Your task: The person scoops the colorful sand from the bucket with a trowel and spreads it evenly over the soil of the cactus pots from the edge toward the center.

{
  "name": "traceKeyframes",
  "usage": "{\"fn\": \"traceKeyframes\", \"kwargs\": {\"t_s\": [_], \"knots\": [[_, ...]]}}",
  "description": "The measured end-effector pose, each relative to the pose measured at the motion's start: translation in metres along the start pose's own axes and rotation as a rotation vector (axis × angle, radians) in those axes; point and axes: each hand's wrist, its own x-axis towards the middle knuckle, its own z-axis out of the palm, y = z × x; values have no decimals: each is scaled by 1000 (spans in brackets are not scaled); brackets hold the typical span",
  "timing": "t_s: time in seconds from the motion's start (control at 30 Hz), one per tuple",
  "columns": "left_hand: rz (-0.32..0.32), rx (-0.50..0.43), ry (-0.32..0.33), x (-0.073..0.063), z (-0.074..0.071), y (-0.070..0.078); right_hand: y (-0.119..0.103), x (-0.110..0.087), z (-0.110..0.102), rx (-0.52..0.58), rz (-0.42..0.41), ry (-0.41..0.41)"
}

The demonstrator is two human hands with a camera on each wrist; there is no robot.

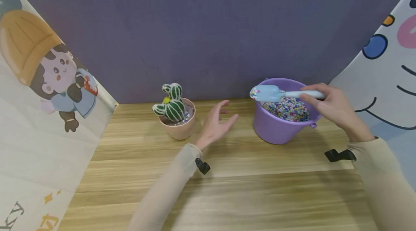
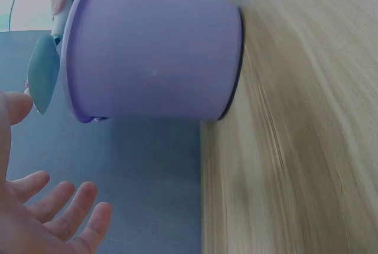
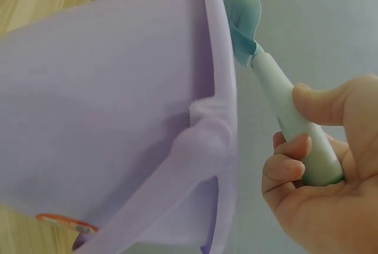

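My right hand [image 1: 334, 108] grips the pale handle of a light blue toy trowel [image 1: 269, 94], its fingers curled round it in the right wrist view. The blade, with some colourful beads at its tip, is above the left rim of a purple bucket [image 1: 276, 130]. Many small multicoloured beads [image 1: 289, 110] lie inside the bucket. My left hand [image 1: 216, 124] hovers over the table with its fingers spread and holds nothing. It is between the bucket and a pink pot [image 1: 180, 131] with a knitted green cactus [image 1: 175, 110]. Some beads lie on the grey fill around the cactus.
A wooden table [image 1: 227, 195] carries the pot and bucket. Behind it rises a dark blue-grey panel [image 1: 208, 36]. Sheets with cartoon prints stand at the left [image 1: 91, 144] and right [image 1: 354, 86]. The bucket's handle [image 3: 159, 183] hangs down its side.
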Motion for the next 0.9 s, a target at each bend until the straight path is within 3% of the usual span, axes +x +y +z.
{"fn": "traceKeyframes", "kwargs": {"t_s": [0.53, 0.9], "knots": [[9, -82, 45, -14, -25, 0, -22, 3, 12, 19, -28, -44], [-6, -45, 92, -24, -41, -4, -33, 8, 26, 86, -54, -95]]}}
